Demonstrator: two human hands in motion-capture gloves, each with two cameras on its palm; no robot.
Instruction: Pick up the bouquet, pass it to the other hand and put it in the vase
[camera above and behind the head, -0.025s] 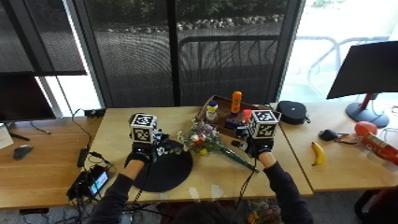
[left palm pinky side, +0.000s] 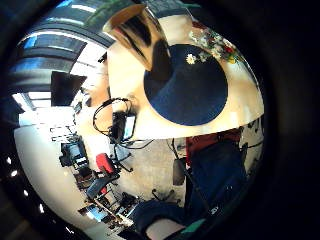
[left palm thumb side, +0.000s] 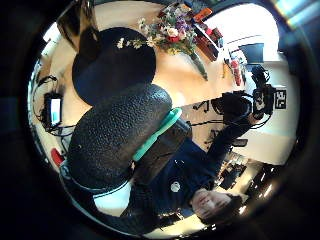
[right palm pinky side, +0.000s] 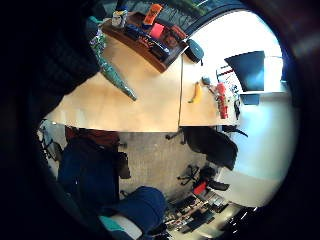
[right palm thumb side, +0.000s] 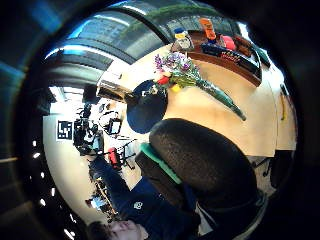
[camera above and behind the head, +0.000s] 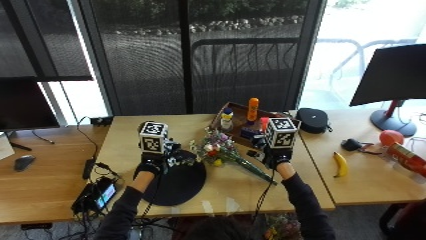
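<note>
Both gloved hands over the table, bouquet lying between them.
Outside view: mixed-flower bouquet with green wrapped stems (camera above and behind the head: 223, 152) lies on the light wooden table (camera above and behind the head: 219, 192), blooms at the far right edge of the round black mat (camera above and behind the head: 174, 184). Left hand (camera above and behind the head: 152, 162) and right hand (camera above and behind the head: 274, 156) are mostly hidden under their gear; cannot tell how either's fingers stand. Left little-finger view: shiny golden vase (left palm pinky side: 137, 30) on the mat, top cut off. Thumb views: a glove blocks much.

both hands (camera above and behind the head: 152, 162) (camera above and behind the head: 275, 159) raised, apart, holding nothing.
</note>
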